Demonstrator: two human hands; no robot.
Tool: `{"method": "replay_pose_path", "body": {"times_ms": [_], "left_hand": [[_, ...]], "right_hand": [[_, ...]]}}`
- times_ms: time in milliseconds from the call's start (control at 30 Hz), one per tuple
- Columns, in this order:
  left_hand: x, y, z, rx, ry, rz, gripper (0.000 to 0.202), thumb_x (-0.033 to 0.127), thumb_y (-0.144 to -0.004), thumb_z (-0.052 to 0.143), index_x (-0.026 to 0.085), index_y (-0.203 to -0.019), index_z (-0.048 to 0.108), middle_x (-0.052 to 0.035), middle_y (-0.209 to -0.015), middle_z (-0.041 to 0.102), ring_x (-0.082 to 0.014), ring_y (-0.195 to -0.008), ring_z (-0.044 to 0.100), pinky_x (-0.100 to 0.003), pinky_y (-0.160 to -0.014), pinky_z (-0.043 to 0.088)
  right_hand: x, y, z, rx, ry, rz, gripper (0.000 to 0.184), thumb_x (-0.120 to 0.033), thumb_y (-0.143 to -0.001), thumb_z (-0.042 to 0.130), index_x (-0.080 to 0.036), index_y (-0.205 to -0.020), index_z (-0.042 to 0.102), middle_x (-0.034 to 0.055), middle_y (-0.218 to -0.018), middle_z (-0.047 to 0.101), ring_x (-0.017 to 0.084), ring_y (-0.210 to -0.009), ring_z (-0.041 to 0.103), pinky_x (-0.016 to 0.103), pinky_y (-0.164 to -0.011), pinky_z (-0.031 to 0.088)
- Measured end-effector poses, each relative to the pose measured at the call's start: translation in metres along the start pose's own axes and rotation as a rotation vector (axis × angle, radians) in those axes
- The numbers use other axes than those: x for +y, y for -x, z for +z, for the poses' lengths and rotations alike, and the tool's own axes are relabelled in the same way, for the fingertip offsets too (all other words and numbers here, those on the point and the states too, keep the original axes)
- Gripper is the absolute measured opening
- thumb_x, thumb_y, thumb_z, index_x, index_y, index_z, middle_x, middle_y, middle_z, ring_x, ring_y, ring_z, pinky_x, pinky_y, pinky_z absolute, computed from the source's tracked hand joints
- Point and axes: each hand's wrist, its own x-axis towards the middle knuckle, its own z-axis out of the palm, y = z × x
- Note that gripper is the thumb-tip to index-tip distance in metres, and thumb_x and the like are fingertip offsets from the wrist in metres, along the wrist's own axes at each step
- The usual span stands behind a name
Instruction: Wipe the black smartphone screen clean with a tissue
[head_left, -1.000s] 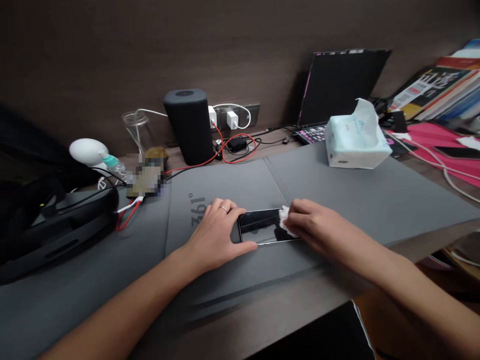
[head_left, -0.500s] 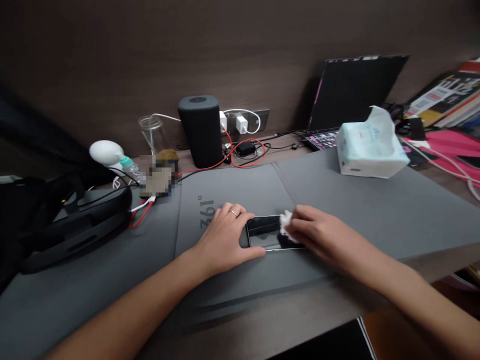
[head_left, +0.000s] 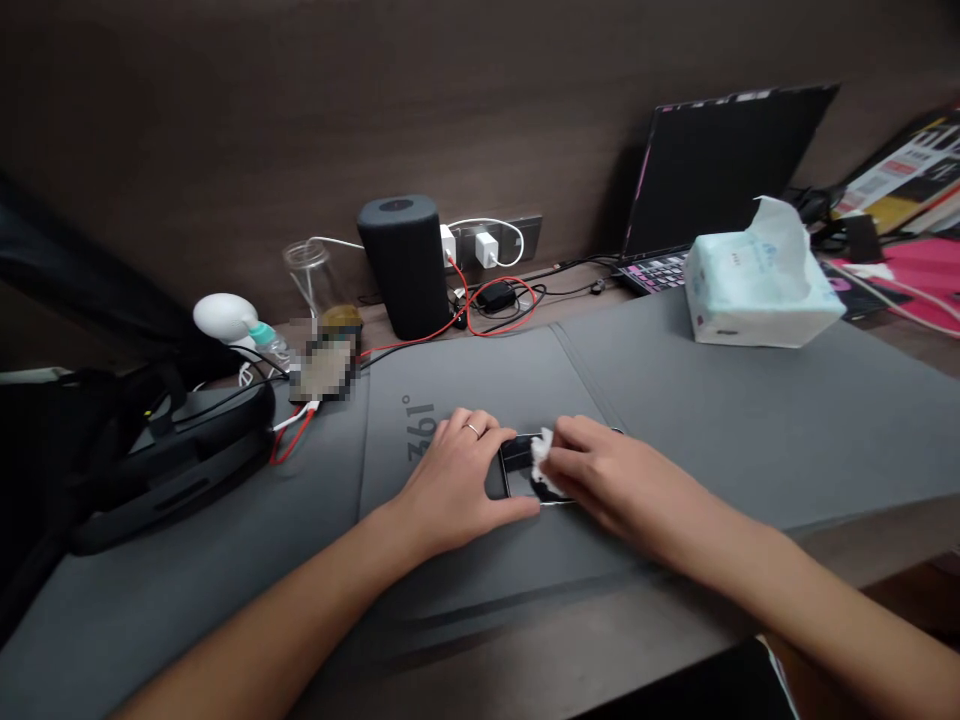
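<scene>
A smartphone (head_left: 517,457) with a dark, glossy screen lies flat on the grey mat (head_left: 480,375). My left hand (head_left: 461,485) grips its left end, thumb along the near edge and fingers at the far edge; one finger wears a ring. Pinched in my right hand (head_left: 600,468) is a crumpled white tissue (head_left: 541,462), pressed against the screen. The phone's right part is mostly hidden beneath my right hand.
Behind the mat stand a black speaker (head_left: 405,268), a glass jar (head_left: 311,275) and an open laptop (head_left: 727,175). A tissue pack (head_left: 761,290) sits at right. At left are a black headset (head_left: 180,460) and a red cable (head_left: 420,338).
My right hand has slid left along the screen with the tissue, closer to my left hand. My left hand keeps its hold on the phone. The camera view has shifted slightly.
</scene>
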Motion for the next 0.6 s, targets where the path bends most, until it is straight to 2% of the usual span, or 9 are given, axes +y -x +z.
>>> {"method": "replay_pose_path", "body": {"times_ms": [133,200,267,467,533,600], "left_hand": [[-0.001,0.0,0.001,0.006,0.0,-0.003,0.057,0.054,-0.077,0.074,0.022,-0.122,0.058,-0.0069,-0.114,0.058,-0.0286,-0.109,0.048,-0.046,-0.093,0.044],[-0.001,0.001,0.001,0.012,0.003,-0.002,0.058,0.054,-0.077,0.074,0.021,-0.121,0.058,-0.0069,-0.114,0.058,-0.0285,-0.108,0.048,-0.046,-0.093,0.044],[-0.001,0.001,0.001,0.015,0.005,0.002,0.057,0.053,-0.077,0.074,0.021,-0.121,0.059,-0.0066,-0.113,0.059,-0.0282,-0.108,0.048,-0.046,-0.093,0.044],[-0.001,0.001,0.0,0.005,-0.007,0.006,0.053,0.051,-0.078,0.074,0.024,-0.121,0.058,-0.0064,-0.113,0.058,-0.0288,-0.108,0.049,-0.046,-0.093,0.045],[-0.001,0.001,0.001,-0.002,-0.008,0.007,0.053,0.051,-0.079,0.073,0.024,-0.122,0.058,-0.0067,-0.113,0.058,-0.0288,-0.107,0.049,-0.046,-0.092,0.045],[-0.002,0.002,0.001,0.002,-0.001,0.01,0.051,0.05,-0.08,0.072,0.024,-0.122,0.058,-0.0066,-0.113,0.059,-0.0285,-0.107,0.05,-0.046,-0.092,0.046]], "right_hand": [[0.038,0.041,-0.008,0.021,-0.016,0.075,0.025,-0.027,-0.1,0.042,-0.019,-0.09,0.062,0.0057,-0.087,0.053,0.016,-0.071,0.051,0.03,-0.064,0.04],[0.047,0.05,-0.01,0.037,-0.002,0.078,0.026,-0.028,-0.101,0.041,-0.019,-0.091,0.063,0.0054,-0.087,0.053,0.016,-0.071,0.051,0.03,-0.065,0.04],[0.043,0.046,-0.01,0.042,0.037,0.059,0.024,-0.026,-0.1,0.043,-0.019,-0.088,0.063,0.0058,-0.085,0.053,0.017,-0.072,0.051,0.031,-0.064,0.039],[-0.001,-0.003,-0.005,-0.017,0.134,-0.029,0.017,-0.008,-0.089,0.052,-0.017,-0.078,0.062,0.0085,-0.088,0.058,0.019,-0.075,0.049,0.031,-0.066,0.036],[0.0,-0.004,-0.006,-0.028,0.132,-0.051,0.017,-0.008,-0.09,0.052,-0.017,-0.08,0.062,0.0083,-0.088,0.058,0.018,-0.075,0.048,0.031,-0.066,0.036],[0.01,0.009,-0.009,-0.028,0.129,-0.019,0.017,-0.011,-0.092,0.05,-0.017,-0.08,0.062,0.0074,-0.087,0.057,0.018,-0.075,0.048,0.03,-0.065,0.035]]}}
